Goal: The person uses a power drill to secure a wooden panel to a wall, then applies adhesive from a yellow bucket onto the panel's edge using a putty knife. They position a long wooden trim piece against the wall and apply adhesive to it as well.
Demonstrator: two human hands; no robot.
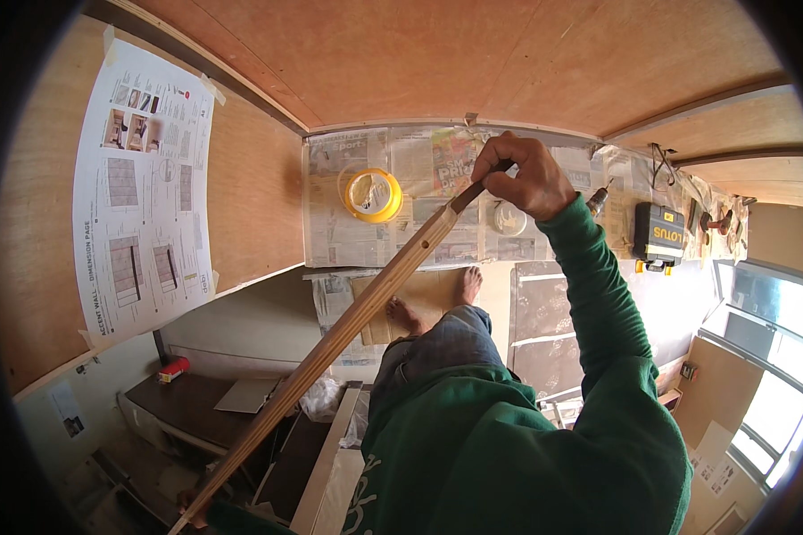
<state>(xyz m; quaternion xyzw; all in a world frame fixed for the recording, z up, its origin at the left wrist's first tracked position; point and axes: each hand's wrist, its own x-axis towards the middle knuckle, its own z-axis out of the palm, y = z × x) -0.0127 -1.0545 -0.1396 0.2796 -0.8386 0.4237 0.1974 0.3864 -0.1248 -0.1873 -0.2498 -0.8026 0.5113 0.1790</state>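
Note:
A long, narrow wooden strip (348,325) slants from the lower left up to the middle, with a small dark spot near its upper end. My right hand (531,176) is closed around a dark, flat, narrow piece (467,197) whose tip meets the strip's upper end; I cannot make out its kind. At the strip's far lower end, dim and partly hidden, my left hand (194,511) is closed on the wood. Beyond the strip stands a yellow tub (372,196) with pale material on top. A round whitish lid (509,218) lies below my right hand.
Newspaper (330,227) covers the ledge before the wooden panels (437,62). On it, to the right, are a drill (600,199) and a black tool case (658,234). A printed sheet (143,187) is taped at left. A dark desk (187,406) stands lower left.

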